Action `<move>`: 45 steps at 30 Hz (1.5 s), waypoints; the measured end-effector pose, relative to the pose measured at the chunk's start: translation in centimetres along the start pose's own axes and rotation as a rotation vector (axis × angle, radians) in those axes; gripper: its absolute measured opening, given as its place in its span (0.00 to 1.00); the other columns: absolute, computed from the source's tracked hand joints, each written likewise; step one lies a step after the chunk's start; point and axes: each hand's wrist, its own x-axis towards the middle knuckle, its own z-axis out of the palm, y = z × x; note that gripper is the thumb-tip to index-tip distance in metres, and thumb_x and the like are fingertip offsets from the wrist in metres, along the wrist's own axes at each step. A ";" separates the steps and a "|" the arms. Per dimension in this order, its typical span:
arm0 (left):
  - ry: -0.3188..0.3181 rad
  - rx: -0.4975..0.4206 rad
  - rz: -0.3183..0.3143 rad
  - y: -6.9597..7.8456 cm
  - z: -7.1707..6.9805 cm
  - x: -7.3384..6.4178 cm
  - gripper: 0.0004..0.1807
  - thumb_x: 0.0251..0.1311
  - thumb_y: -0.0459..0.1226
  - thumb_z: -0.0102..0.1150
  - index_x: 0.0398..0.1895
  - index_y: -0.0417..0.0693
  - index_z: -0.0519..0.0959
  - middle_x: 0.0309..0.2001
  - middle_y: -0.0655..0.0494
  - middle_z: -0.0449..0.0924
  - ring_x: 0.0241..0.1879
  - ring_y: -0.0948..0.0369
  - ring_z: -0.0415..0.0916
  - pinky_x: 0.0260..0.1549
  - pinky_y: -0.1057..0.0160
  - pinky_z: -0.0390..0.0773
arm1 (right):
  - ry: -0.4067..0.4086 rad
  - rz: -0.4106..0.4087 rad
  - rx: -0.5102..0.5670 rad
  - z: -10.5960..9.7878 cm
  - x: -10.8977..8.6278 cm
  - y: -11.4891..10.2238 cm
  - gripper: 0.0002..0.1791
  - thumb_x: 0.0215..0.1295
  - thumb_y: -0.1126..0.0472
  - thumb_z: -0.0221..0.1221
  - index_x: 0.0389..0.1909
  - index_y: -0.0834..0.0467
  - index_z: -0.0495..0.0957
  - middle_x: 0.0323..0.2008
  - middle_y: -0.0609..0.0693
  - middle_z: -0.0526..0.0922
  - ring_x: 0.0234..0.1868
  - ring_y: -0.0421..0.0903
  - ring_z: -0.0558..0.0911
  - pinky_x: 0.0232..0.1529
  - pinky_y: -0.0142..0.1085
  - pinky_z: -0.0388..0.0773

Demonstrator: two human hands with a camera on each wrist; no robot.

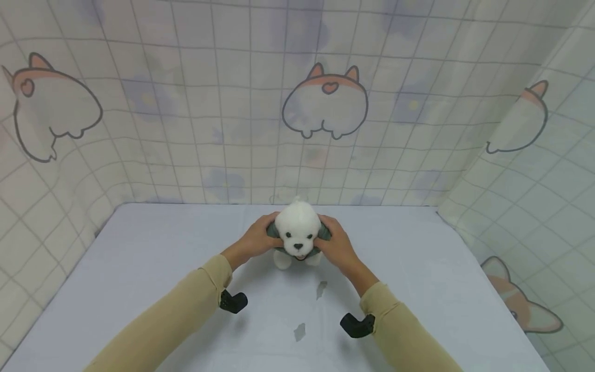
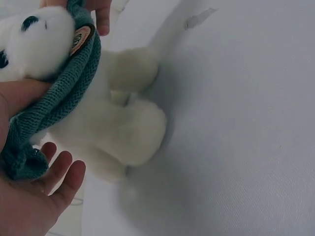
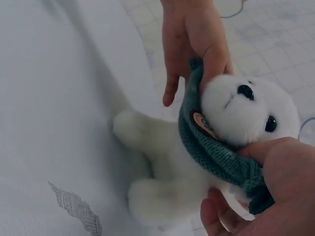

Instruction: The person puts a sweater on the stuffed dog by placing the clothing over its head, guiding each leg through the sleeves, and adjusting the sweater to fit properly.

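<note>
A white plush dog (image 1: pixel 297 222) sits upright on the table, its face toward me. Around its neck runs a green knitted neckpiece (image 2: pixel 61 101) with a brown patch (image 3: pixel 203 124) at the front. My left hand (image 1: pixel 255 237) grips the knit at one side of the dog's head, the thumb tucked between the knit and the cheek. On the other side my right hand (image 1: pixel 338 244) holds the knit the same way, thumb near the cheek. Below the knit, the fingers of both hands reach behind the dog. Its white paws (image 2: pixel 142 130) rest on the tabletop.
The white table (image 1: pixel 153 268) meets a checked curtain (image 1: pixel 246 124) with corgi drawings at the back and sides. Two small grey patches, one a torn-looking mark (image 1: pixel 299 331), lie in front of the dog. Black wrist mounts (image 1: pixel 358 325) stick out inward from the sleeves.
</note>
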 end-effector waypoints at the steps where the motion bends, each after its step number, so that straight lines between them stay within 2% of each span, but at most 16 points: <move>1: -0.001 0.002 0.003 0.0 0.0 0.0 0.40 0.52 0.37 0.69 0.70 0.60 0.64 0.67 0.52 0.67 0.66 0.50 0.63 0.66 0.43 0.61 | -0.002 0.000 -0.006 -0.1 0.0 0.1 0.35 0.58 0.63 0.57 0.69 0.46 0.64 0.71 0.48 0.62 0.72 0.52 0.61 0.71 0.56 0.58; 5: -0.014 -0.028 0.004 -0.3 -0.1 0.1 0.39 0.53 0.38 0.69 0.69 0.59 0.65 0.67 0.52 0.68 0.67 0.50 0.63 0.68 0.42 0.59 | -0.016 0.007 -0.011 -0.3 0.2 0.7 0.33 0.60 0.61 0.57 0.68 0.44 0.65 0.71 0.47 0.61 0.72 0.51 0.61 0.71 0.56 0.58; 9: -0.026 -0.092 -0.028 -0.6 0.1 0.3 0.39 0.53 0.39 0.69 0.69 0.60 0.65 0.67 0.53 0.68 0.68 0.51 0.62 0.69 0.43 0.57 | -0.038 0.013 0.017 -0.3 0.3 1.2 0.33 0.62 0.60 0.57 0.69 0.43 0.64 0.71 0.47 0.62 0.72 0.52 0.61 0.71 0.56 0.57; 18: -0.038 -0.176 -0.077 -1.9 0.4 0.5 0.40 0.53 0.47 0.69 0.70 0.63 0.64 0.67 0.58 0.69 0.68 0.53 0.65 0.68 0.46 0.62 | -0.112 0.057 0.101 -0.2 0.4 2.3 0.36 0.63 0.59 0.55 0.73 0.44 0.57 0.73 0.50 0.61 0.75 0.55 0.57 0.72 0.58 0.53; 22: -0.044 -0.199 -0.061 -2.2 0.5 0.5 0.39 0.54 0.47 0.68 0.70 0.61 0.63 0.67 0.58 0.69 0.68 0.53 0.65 0.68 0.46 0.62 | -0.126 0.073 0.147 -0.1 0.5 2.7 0.36 0.64 0.58 0.55 0.73 0.42 0.57 0.73 0.49 0.62 0.75 0.54 0.58 0.72 0.57 0.55; 29: -0.043 -0.239 -0.054 -2.4 0.6 0.8 0.40 0.54 0.44 0.68 0.71 0.59 0.63 0.67 0.55 0.69 0.67 0.52 0.65 0.68 0.46 0.62 | -0.171 0.074 0.209 0.1 0.9 3.7 0.37 0.67 0.57 0.54 0.75 0.46 0.53 0.76 0.52 0.55 0.77 0.56 0.49 0.74 0.58 0.46; 34: -0.024 -0.234 -0.079 -2.2 0.7 0.8 0.42 0.52 0.41 0.69 0.71 0.59 0.62 0.68 0.55 0.68 0.66 0.52 0.66 0.66 0.47 0.65 | -0.159 0.081 0.212 0.5 1.0 4.3 0.35 0.69 0.52 0.55 0.75 0.48 0.55 0.75 0.53 0.55 0.77 0.57 0.50 0.74 0.57 0.45; 41: 0.005 -0.243 -0.067 -2.0 0.6 0.7 0.42 0.50 0.39 0.70 0.70 0.58 0.64 0.68 0.55 0.68 0.68 0.51 0.64 0.69 0.46 0.59 | -0.134 0.026 0.190 0.2 0.9 4.0 0.35 0.66 0.49 0.59 0.73 0.47 0.60 0.74 0.51 0.61 0.76 0.55 0.53 0.74 0.57 0.46; 45: -0.012 -0.204 -0.060 -2.0 0.1 0.6 0.42 0.50 0.41 0.69 0.70 0.60 0.63 0.68 0.57 0.68 0.69 0.52 0.63 0.69 0.45 0.60 | -0.107 0.005 0.157 -0.2 0.8 4.4 0.34 0.63 0.49 0.62 0.70 0.47 0.65 0.72 0.50 0.64 0.75 0.55 0.56 0.73 0.58 0.49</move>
